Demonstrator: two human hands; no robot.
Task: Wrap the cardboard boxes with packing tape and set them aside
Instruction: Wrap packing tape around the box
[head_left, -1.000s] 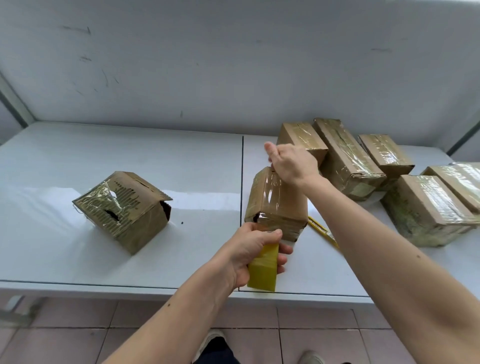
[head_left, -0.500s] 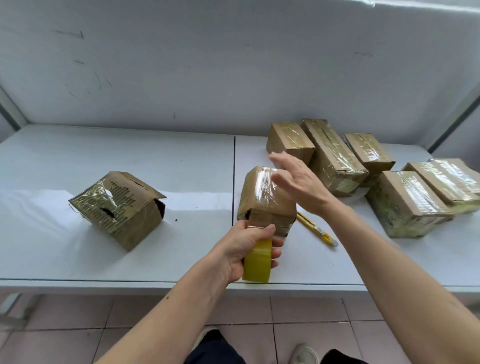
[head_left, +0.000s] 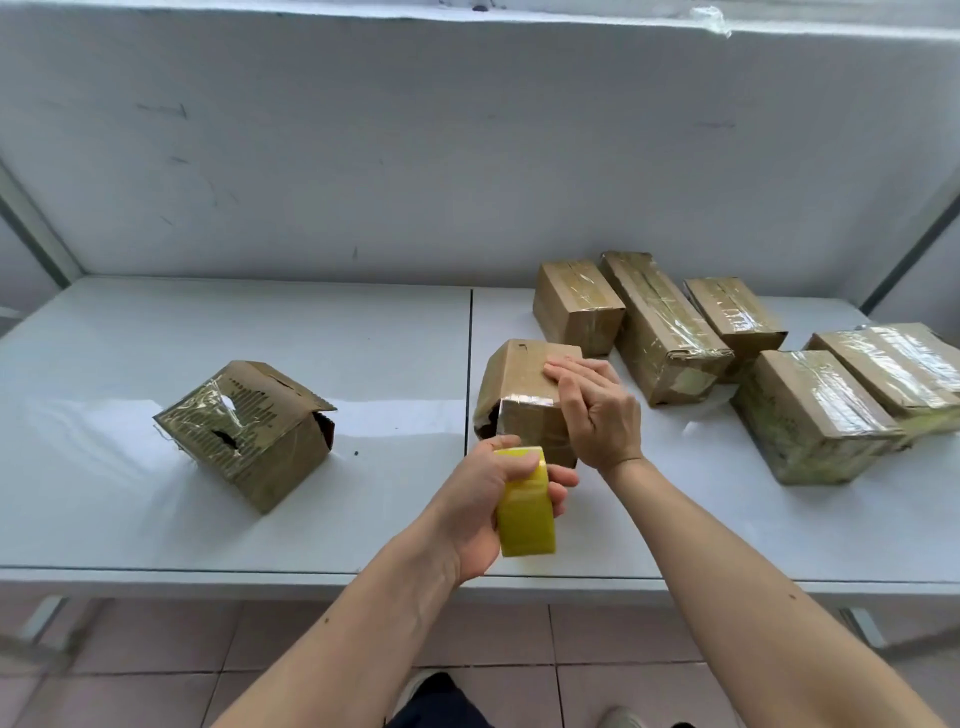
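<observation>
A white table (head_left: 156, 519) carries five taped boxes (head_left: 660, 332) at the right rear and a torn box (head_left: 249, 436) on the left. The middle box (head_left: 524, 384) stands near the front edge under the right hand (head_left: 597, 410), fingers straight and flat on it. The left hand (head_left: 488, 499) has its fingers curled round a yellow tape roll (head_left: 524, 512) just in front.

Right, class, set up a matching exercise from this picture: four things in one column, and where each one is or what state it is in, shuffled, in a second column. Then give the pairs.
Things
1. tape roll
2. torn box
3. middle box
4. right hand

Places or states
A. alone on the left of the table, tilted, with holes in its wrap
B. flat on the top of a box, fingers straight
C. yellow, gripped by the left hand
D. under a flat hand, at the table seam

Pairs: 1-C, 2-A, 3-D, 4-B
</observation>
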